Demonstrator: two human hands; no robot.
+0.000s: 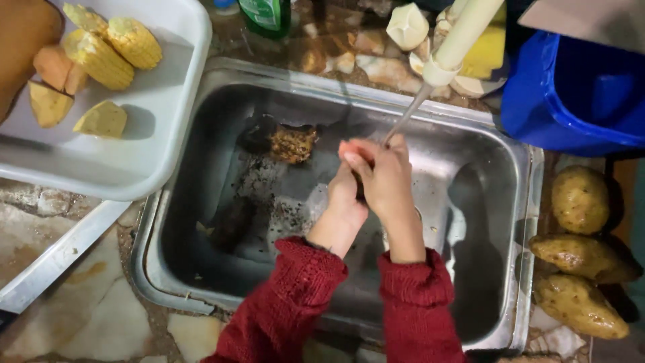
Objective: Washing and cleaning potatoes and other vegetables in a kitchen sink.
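While my fingers are closing round a small pinkish-orange piece [351, 152], my right hand [384, 176] is gripping it from above, left hand [344, 195] cupping below, under the tap stream [408, 114], over the steel sink [201, 134]; long axis unclear.

Mottled stone counter [87, 316] surrounding a steel sink [470, 181]; white tray [134, 161] at its left, blue bin [571, 101] at its right.
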